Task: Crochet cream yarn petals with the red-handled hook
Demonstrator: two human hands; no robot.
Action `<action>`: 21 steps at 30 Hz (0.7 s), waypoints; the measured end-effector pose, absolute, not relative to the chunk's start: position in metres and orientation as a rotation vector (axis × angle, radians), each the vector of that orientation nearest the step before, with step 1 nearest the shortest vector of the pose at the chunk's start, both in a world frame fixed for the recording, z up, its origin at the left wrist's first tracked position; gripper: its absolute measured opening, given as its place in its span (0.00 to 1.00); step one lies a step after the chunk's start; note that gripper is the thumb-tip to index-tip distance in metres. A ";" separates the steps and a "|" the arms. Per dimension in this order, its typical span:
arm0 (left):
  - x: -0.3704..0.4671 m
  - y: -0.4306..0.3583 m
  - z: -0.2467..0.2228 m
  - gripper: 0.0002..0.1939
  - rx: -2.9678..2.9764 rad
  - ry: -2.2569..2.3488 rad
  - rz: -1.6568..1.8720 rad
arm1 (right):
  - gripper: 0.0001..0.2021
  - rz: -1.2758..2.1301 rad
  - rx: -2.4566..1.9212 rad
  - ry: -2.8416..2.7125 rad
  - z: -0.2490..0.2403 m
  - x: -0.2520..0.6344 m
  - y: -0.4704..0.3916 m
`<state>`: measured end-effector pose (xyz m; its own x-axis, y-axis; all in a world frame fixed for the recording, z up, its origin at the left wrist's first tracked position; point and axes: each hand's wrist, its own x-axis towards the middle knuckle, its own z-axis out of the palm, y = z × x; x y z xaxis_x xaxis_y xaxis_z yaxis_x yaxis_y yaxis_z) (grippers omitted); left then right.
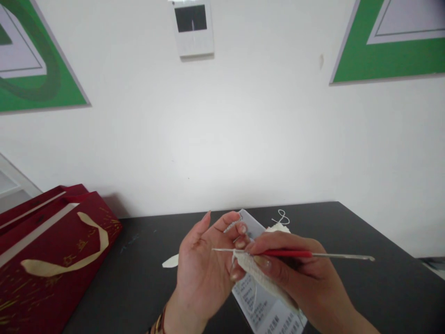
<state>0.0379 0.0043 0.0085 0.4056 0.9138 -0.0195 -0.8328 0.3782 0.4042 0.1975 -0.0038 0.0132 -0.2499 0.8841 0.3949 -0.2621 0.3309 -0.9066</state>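
My right hand (299,264) pinches a crochet hook (288,253) with a red grip and metal ends, held nearly level. A strip of white crochet work (259,278) hangs from under the right thumb, its upper end at the hook's shaft. The hook's left tip points at the palm of my left hand (208,260). That palm faces up, thumb stretched away and fingers loosely bent beside the crochet work. White yarn seems to pass near the left fingertips, but its path is hard to make out.
A printed booklet (274,320) lies under the hands on the black table (368,278). Behind the right hand is another white crocheted piece (278,228) with a loose yarn tail. A white leaf-shaped piece (170,261) lies left. Red gift bags (79,232) stand at the left edge.
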 end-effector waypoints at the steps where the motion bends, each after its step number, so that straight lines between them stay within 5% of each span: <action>1: 0.037 0.002 0.009 0.16 0.326 0.228 1.151 | 0.05 1.228 -0.612 -1.425 0.012 0.196 -0.004; 5: 0.026 0.003 0.009 0.09 0.270 0.144 1.231 | 0.06 1.210 -0.573 -1.466 0.005 0.195 -0.005; 21: 0.008 -0.009 0.025 0.05 0.201 -0.146 1.344 | 0.05 1.233 -0.419 -1.382 0.005 0.188 -0.006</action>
<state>0.0077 -0.0089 0.0255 0.2198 0.9505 0.2198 -0.9755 0.2116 0.0605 0.1879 -0.0063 0.0051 -0.2576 0.8272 0.4993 -0.4022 0.3781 -0.8339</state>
